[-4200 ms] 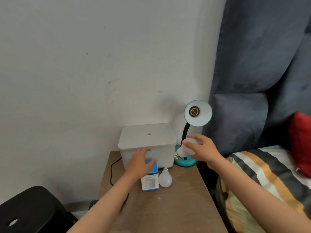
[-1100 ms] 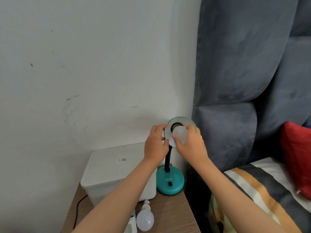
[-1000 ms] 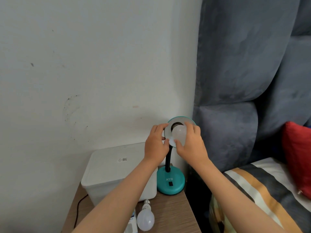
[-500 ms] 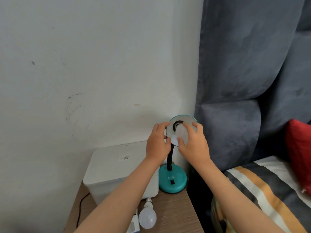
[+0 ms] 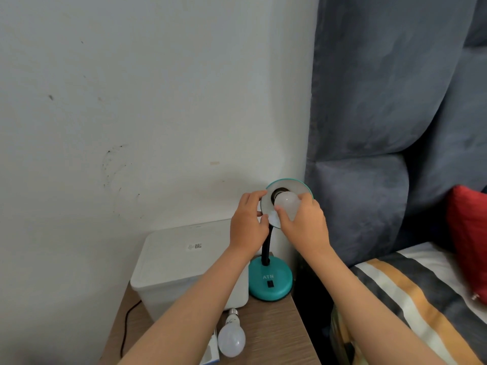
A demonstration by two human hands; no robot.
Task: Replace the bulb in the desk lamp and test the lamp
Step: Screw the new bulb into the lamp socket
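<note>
While two white frosted bulbs are visible, only one round bulb (image 5: 286, 205) sits at the socket of the single teal desk lamp (image 5: 271, 283), whose round shade (image 5: 288, 186) has a smooth white inside. The right hand (image 5: 305, 225) grips this bulb with its fingers closed around it. The left hand (image 5: 247, 225) pinches the shade's left rim. The second white bulb (image 5: 232, 338) lies on the wooden table (image 5: 279, 335), below the hands, near one white plastic box (image 5: 179, 262) with a matte lid.
</note>
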